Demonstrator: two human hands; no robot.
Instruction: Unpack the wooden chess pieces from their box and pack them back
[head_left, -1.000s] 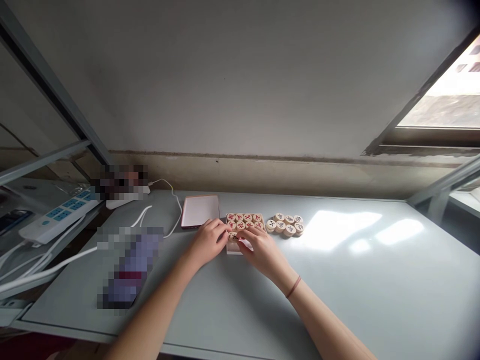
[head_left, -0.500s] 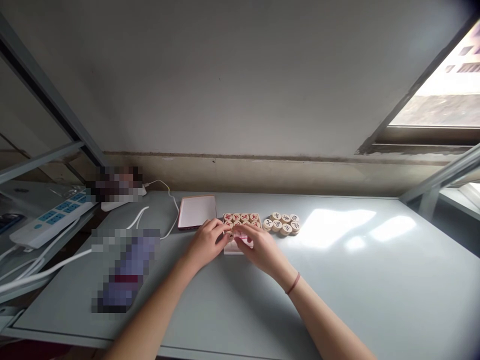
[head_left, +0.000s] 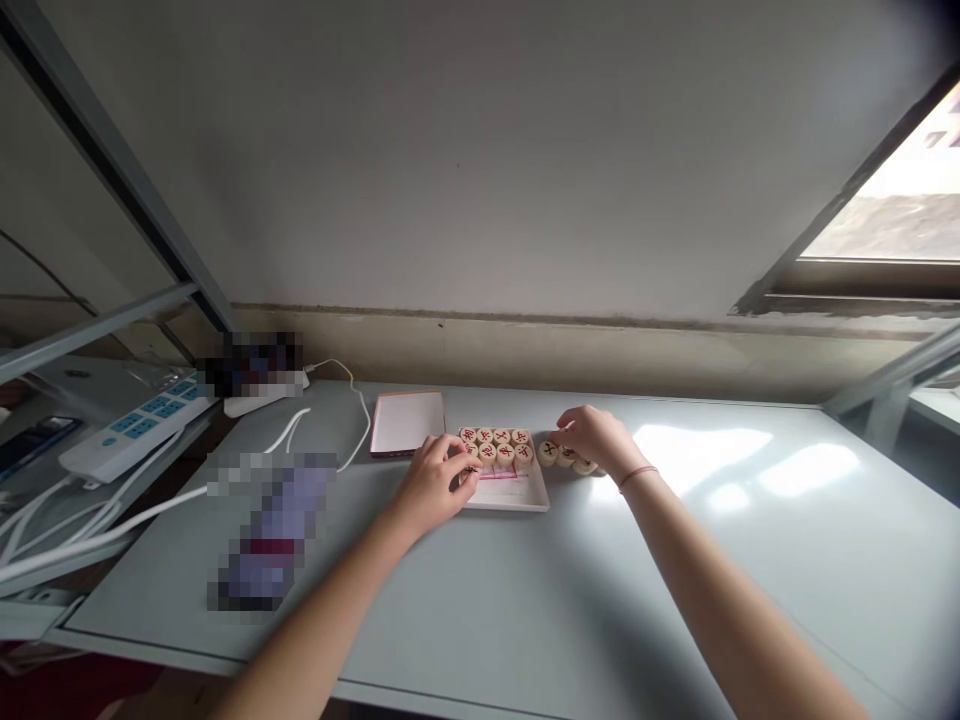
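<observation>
Pale wooden Chinese chess pieces (head_left: 495, 450), round flat discs with red characters, sit in two close rows at the far end of a shallow white tray (head_left: 517, 503). A pink marking (head_left: 499, 475) shows on the tray floor nearer the person. The left hand (head_left: 433, 487) is at the tray's left side, its fingertips (head_left: 466, 465) at the edge of the red-marked rows; whether it grips a piece cannot be determined. The right hand (head_left: 592, 440) is apart from it, curved over a cluster of matching discs with black characters (head_left: 559, 455) just beyond the tray's right side, its fingers touching them; any grip is likewise indeterminate. A thin reddish cord (head_left: 637, 476) circles the right wrist.

All of this rests on a smooth, pale grey-blue desk (head_left: 675, 580) with a glossy, light-reflecting surface. Left of the tray lies a flat white-topped rectangular pad (head_left: 406, 422) with a reddish edge. Further left, a white power strip (head_left: 135, 435) with blue switches and thin white cables (head_left: 356, 420) are present. Two pixelated objects are unidentifiable.
</observation>
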